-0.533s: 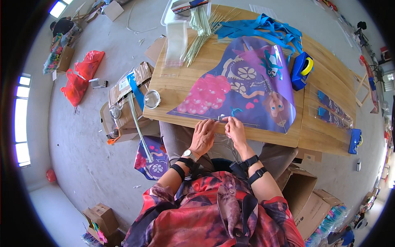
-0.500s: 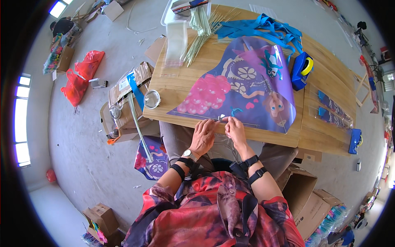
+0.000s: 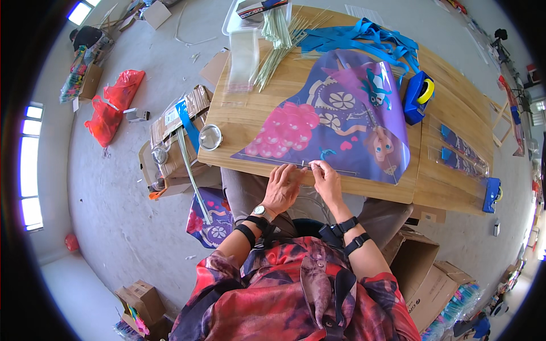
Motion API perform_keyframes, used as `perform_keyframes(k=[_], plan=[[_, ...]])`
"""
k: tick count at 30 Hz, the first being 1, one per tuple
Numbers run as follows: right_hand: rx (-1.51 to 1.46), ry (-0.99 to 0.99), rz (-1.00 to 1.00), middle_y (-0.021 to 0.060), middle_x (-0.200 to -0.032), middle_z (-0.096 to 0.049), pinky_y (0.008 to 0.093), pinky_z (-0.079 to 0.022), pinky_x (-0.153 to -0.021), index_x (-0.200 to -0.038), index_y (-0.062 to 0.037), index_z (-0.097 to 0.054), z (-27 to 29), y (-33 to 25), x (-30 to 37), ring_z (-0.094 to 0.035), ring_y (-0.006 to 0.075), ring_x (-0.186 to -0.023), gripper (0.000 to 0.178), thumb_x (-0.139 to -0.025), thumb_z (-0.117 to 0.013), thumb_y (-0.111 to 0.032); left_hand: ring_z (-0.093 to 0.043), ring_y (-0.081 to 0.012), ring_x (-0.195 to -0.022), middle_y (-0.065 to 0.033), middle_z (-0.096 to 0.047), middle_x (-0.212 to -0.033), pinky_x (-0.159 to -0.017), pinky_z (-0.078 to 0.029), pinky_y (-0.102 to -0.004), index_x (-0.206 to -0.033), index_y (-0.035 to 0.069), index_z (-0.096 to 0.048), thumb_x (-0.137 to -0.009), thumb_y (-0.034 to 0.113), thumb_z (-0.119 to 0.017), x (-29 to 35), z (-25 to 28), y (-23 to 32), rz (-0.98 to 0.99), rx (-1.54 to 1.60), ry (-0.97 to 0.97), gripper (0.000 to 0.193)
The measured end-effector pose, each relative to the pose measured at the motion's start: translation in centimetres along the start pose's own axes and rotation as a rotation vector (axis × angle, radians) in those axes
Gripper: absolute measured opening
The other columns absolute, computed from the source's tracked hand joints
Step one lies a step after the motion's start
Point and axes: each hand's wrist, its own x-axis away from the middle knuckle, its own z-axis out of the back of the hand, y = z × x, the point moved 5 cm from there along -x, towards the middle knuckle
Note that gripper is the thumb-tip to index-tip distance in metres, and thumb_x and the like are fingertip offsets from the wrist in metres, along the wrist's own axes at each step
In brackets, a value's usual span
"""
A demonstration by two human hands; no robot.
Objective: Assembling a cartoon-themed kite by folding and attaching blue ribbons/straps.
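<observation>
A purple printed plastic sheet [image 3: 341,133], cut like a kite sail and curled up at its right side, lies on the wooden table in front of me. A thin pale rod [image 3: 259,157] runs along its near edge. My left hand [image 3: 283,186] bends over this edge, its fingers drawn together around the rod's middle. Close beside it, my right hand [image 3: 328,181] pinches thumb and forefinger at the same spot. A tiny white piece [image 3: 303,163] shows between the fingertips. What exactly each hand holds is covered by the fingers.
Blue ribbons [image 3: 364,40], bundled pale sticks [image 3: 277,31] and clear plastic sleeves [image 3: 243,59] lie at the table's far side. A blue tape dispenser [image 3: 414,102] stands right of the sheet. A round metal tin [image 3: 210,137] sits at the left edge. Cardboard boxes [image 3: 421,261] flank me.
My fingertips have closed in around the small white piece, which shows less than before. My right hand has shifted slightly right and nearer. The sheet has hardly moved.
</observation>
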Motion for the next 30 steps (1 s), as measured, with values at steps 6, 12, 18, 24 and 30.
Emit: perform_keyframes(k=[6,12,18,24,30], plan=[[0.418,0.042,0.138,0.0149,-0.071,-0.066,0.0428,-0.049,-0.058,-0.116,-0.0062,-0.065,0.7,-3.4,-0.8,-0.066,0.0329,-0.064,0.029,-0.096,-0.070,-0.026,-0.048,-0.0360,-0.130,-0.0143,-0.050,-0.134,-0.111,-0.037,-0.0534,-0.141,0.018,-0.060,-0.088,0.015,-0.064,0.2,0.3,-0.3,0.022,0.007,0.016,0.053],[0.681,0.080,0.262,0.0078,-0.087,-0.066,0.0437,-0.045,-0.076,-0.100,-0.0116,-0.061,0.0,-4.3,-2.5,-0.065,0.0290,-0.086,0.028,-0.088,-0.078,-0.031,-0.048,-0.0364,-0.130,-0.0143,-0.051,-0.134,-0.111,-0.037,-0.0537,-0.139,0.018,-0.061,-0.090,0.015,-0.065,0.0,0.4,-0.3,0.001,0.018,0.002,0.050],[0.816,0.200,0.373,0.0013,-0.085,-0.057,0.0423,-0.037,-0.081,-0.093,-0.0162,-0.059,-0.7,-3.7,-2.2,-0.057,0.0242,-0.088,0.027,-0.086,-0.078,-0.034,-0.048,-0.0362,-0.129,-0.0154,-0.050,-0.132,-0.111,-0.037,-0.0530,-0.139,0.019,-0.061,-0.090,0.017,-0.065,-0.2,0.7,0.2,0.014,0.017,-0.012,0.049],[0.743,0.195,0.426,0.0009,-0.085,-0.056,0.0420,-0.036,-0.080,-0.092,-0.0171,-0.059,-0.6,-3.1,-2.2,-0.055,0.0238,-0.086,0.019,-0.090,-0.074,-0.029,-0.048,-0.0356,-0.127,-0.0149,-0.051,-0.130,-0.110,-0.037,-0.0521,-0.139,0.018,-0.060,-0.090,0.017,-0.065,-0.5,0.9,0.1,-0.006,-0.018,-0.026,0.049],[0.646,0.097,0.433,0.0036,-0.088,-0.058,0.0416,-0.040,-0.082,-0.099,-0.0146,-0.062,2.0,-3.2,-2.4,-0.059,0.0256,-0.090,0.008,-0.093,-0.068,-0.015,-0.049,-0.0356,-0.127,-0.0146,-0.053,-0.131,-0.108,-0.039,-0.0514,-0.136,0.011,-0.061,-0.087,0.012,-0.066,-1.2,0.9,-0.7,-0.091,0.003,-0.072,0.050]])
